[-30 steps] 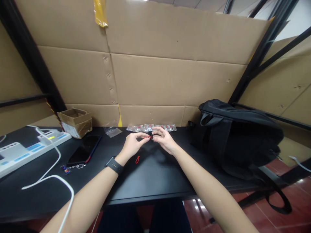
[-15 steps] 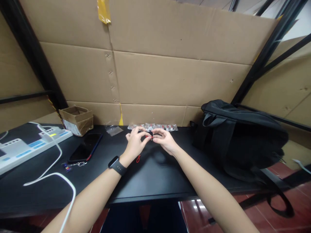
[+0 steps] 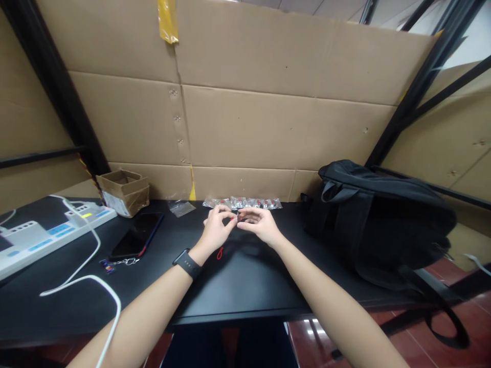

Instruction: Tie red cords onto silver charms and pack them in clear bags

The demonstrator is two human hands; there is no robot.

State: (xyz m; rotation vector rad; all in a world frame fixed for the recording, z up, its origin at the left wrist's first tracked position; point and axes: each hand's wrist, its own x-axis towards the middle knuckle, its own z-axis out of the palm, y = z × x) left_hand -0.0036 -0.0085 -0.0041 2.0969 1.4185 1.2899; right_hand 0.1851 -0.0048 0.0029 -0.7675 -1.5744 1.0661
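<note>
My left hand [image 3: 217,228], with a black watch [image 3: 186,262] on its wrist, pinches a small item with red on it. Fingertips of my right hand [image 3: 262,226] close on a small dark, shiny piece [image 3: 238,216] from the other side. Both hands meet above the middle of the black table [image 3: 245,286]. A red cord loop [image 3: 220,253] shows below my left hand. Behind my fingers lies a row of small clear packets [image 3: 264,203] with red bits inside. What exactly sits between the fingertips is too small to make out.
At the left are a white power strip [image 3: 57,234], a white cable [image 3: 88,277], a phone [image 3: 137,236], a keychain [image 3: 108,265] and an open cardboard box [image 3: 125,191]. An empty clear bag [image 3: 181,207] lies nearby. A black backpack [image 3: 387,225] stands at the right.
My right hand's fingers have shifted and the small piece between the hands is turned differently. The whole view has moved slightly, with things sitting a little lower.
</note>
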